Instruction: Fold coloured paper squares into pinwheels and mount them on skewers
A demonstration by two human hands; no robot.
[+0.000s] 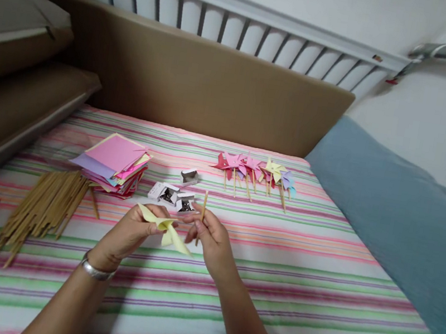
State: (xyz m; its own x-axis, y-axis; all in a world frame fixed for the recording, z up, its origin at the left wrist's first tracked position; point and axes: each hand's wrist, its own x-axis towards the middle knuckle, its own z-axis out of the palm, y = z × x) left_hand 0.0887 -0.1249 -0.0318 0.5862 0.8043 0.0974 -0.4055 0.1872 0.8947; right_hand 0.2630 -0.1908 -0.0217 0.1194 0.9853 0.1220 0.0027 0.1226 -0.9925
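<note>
From where I am standing, the person is working with both hands just above a striped cloth point(279, 294). The left hand point(127, 234) is pinching a folded yellow paper point(166, 225) between thumb and fingers, and its loose ends are flaring toward the other hand. The right hand point(214, 239) is gripping a wooden stick point(202, 217) nearly upright, thumb pressing it against the fingers. Paper and stick are facing each other, near but apart; I cannot tell whether a pin is already going through the folds. Small open boxes point(186, 204) holding dark bits are sitting just beyond the hands, while a row of pinwheels point(233, 161) is lying farther back. A stack of coloured paper point(117, 153) and a pile of sticks point(46, 201) are waiting on the left

To my eye, the person is joining a pinwheel head to its handle. The next move seems to be calling for a steady left pinch, keeping the folds gathered while the stick is meeting their centre
</note>
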